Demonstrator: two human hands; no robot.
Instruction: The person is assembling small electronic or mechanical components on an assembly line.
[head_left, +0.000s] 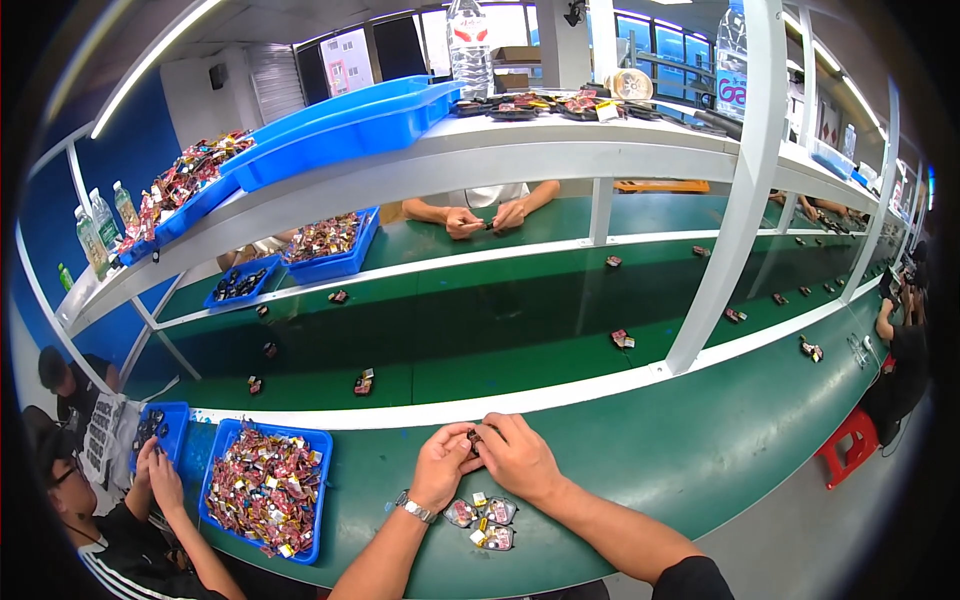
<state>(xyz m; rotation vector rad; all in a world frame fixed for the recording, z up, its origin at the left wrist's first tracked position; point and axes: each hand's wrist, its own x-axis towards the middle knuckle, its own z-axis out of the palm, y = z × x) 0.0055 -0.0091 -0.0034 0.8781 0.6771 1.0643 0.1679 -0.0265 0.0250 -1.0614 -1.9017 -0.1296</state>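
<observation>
Over the green tabletop, my left hand [441, 468], with a metal watch on the wrist, and my right hand [521, 460] meet fingertip to fingertip. Pinched between them is a small dark electronic part [474, 438], mostly covered by the fingers. Just below the hands lie small dark casings with reddish circuit boards and white and yellow pieces: one on the left [461, 513], one on the right [501, 511] and one nearest me [493, 537]. Left of my forearm stands a blue tray [325, 480] heaped with reddish circuit boards.
A white frame rail [560, 392] separates my worktable [640, 450] from a green conveyor belt [480, 340] carrying scattered assemblies. Overhead, a white shelf [560, 160] holds blue trays [340, 140] and bottles. A co-worker [150, 520] sits at left by a smaller blue tray [178, 440]; another works across the belt.
</observation>
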